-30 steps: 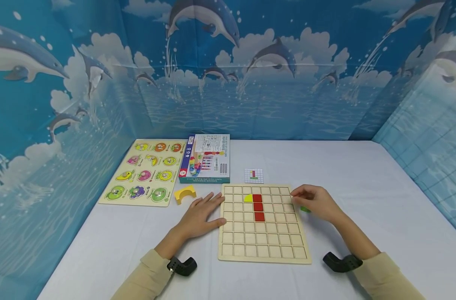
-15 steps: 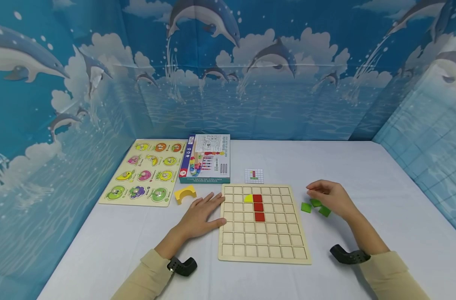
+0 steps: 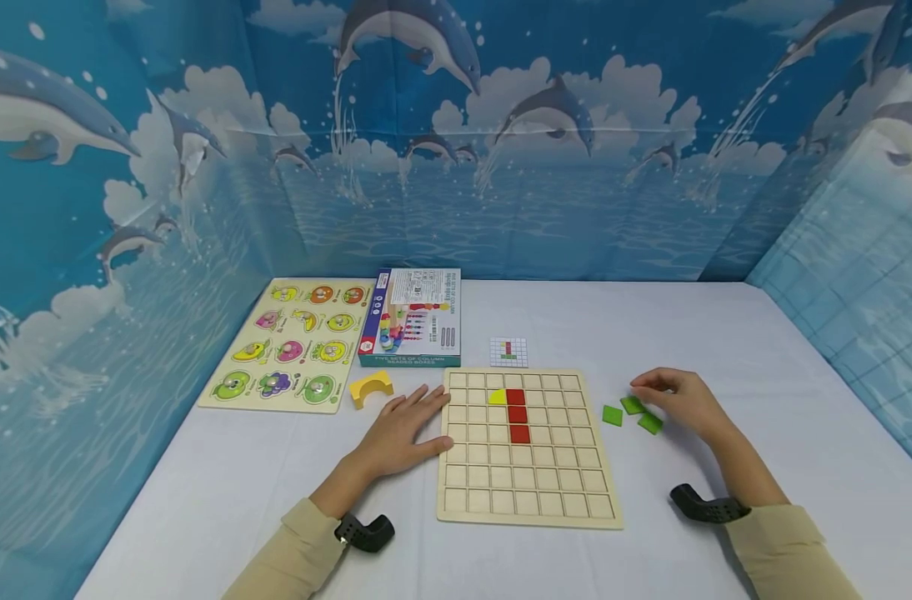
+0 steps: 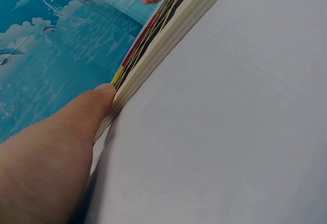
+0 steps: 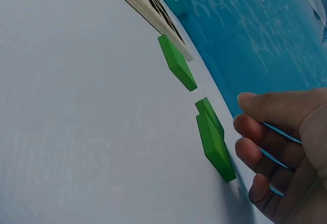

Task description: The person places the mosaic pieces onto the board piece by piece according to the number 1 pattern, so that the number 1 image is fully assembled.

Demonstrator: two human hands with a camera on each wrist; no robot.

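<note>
Flat on the table lies a wooden grid board (image 3: 527,501). Three red square tiles (image 3: 517,414) stand in a column on it, with a yellow rounded tile (image 3: 497,397) left of the top one. My left hand (image 3: 399,433) rests at the board's left edge, fingers spread, thumb on the rim. To the right of the board are three green square tiles (image 3: 612,415); two of them lie close together. My right hand (image 3: 681,402) hovers over that pair with loosely curled fingers. In the right wrist view, nothing shows between its thumb and fingers.
A small grid card (image 3: 508,352) with a red and green pattern lies behind the board. At the left are a fruit puzzle board (image 3: 279,400), a boxed toy set (image 3: 409,361) and a yellow arch block (image 3: 370,386). A dolphin-print curtain (image 3: 456,208) closes off the back.
My right hand has moved right, from the board's right edge to the green tiles, uncovering them. My left hand and the board have stayed put.
</note>
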